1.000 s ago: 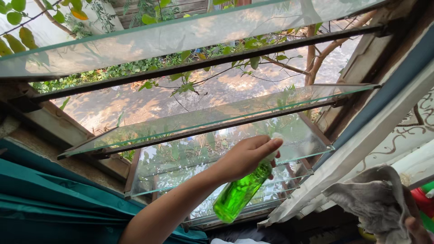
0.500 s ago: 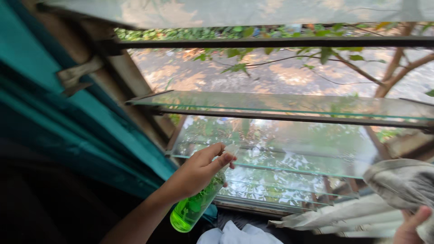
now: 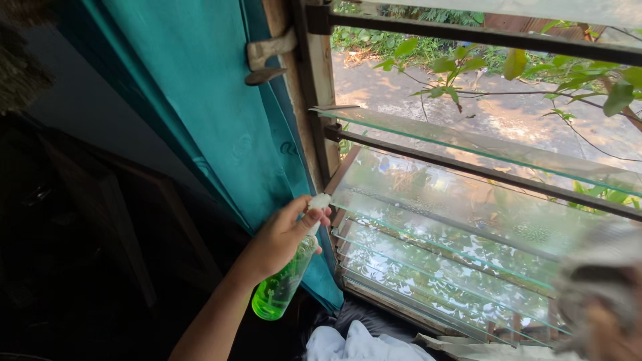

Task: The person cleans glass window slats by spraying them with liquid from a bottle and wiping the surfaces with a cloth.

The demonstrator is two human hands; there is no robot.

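My left hand [image 3: 284, 237] grips a clear spray bottle of green liquid [image 3: 279, 291], its white nozzle [image 3: 319, 201] pointing at the lower glass louvre slats [image 3: 441, 227] of a window. The slats are wet and speckled with droplets. My right hand [image 3: 605, 331] shows blurred at the bottom right corner, holding a grey cloth [image 3: 598, 274] close to the right end of the slats.
A teal curtain [image 3: 200, 113] hangs left of the wooden window frame [image 3: 321, 100]. A dark metal bar [image 3: 481, 175] crosses the window. White fabric [image 3: 354, 344] lies below the sill. Leafy branches [image 3: 468, 63] and a paved yard lie outside.
The view has swung down and left, bringing the curtain into view. My left hand with the bottle has stayed near the lower slats; my right hand with the cloth has risen at the right edge.
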